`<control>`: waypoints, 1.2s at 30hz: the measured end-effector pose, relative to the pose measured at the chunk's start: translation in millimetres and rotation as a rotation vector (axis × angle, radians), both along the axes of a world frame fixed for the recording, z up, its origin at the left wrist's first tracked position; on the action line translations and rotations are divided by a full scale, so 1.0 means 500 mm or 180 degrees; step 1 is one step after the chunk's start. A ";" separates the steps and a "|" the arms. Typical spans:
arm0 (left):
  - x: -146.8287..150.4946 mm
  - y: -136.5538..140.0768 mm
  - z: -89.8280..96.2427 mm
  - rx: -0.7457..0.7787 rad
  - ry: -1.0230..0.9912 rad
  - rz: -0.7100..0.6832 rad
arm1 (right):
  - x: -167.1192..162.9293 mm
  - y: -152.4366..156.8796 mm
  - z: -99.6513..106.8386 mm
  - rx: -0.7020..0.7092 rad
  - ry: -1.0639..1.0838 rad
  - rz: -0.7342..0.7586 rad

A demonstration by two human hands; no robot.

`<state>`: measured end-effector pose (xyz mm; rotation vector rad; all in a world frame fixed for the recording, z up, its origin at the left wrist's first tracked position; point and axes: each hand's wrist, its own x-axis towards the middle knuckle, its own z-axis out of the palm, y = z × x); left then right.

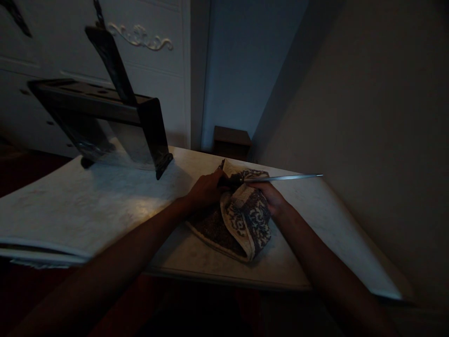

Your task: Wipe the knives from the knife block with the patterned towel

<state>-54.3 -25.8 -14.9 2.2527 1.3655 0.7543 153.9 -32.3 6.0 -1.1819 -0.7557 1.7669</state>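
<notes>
My left hand [206, 191] is closed around the dark handle of a knife [287, 177]. Its long, narrow blade points right, seen almost edge-on. Under and around the handle end of the blade bunches a brown and cream patterned towel [242, 222], its lower part hanging down over the table. My right hand [268, 194] grips the towel's right side, close beneath the blade. The towel hides most of the right fingers.
A pale marble-look table [126, 201] lies below my hands. At its back left stands a black-framed knife block [119, 140] with one dark handle [112, 65] sticking up. Behind are white cabinets [154, 79], a brown box [232, 136] and a wall [351, 117] on the right.
</notes>
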 end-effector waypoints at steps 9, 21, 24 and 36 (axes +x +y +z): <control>0.004 -0.007 -0.002 0.0151 0.0188 0.0259 | 0.009 0.003 -0.020 0.0232 -0.0195 0.0017; 0.000 0.004 -0.011 0.0091 -0.0024 -0.0381 | 0.006 0.003 -0.024 0.0379 -0.0061 -0.0005; 0.003 0.005 -0.013 0.0121 -0.0189 -0.0357 | 0.004 0.006 -0.028 0.0241 -0.0102 -0.0128; 0.014 0.003 -0.011 -0.0058 -0.1247 0.0396 | -0.010 0.012 -0.018 0.0153 0.0292 -0.0321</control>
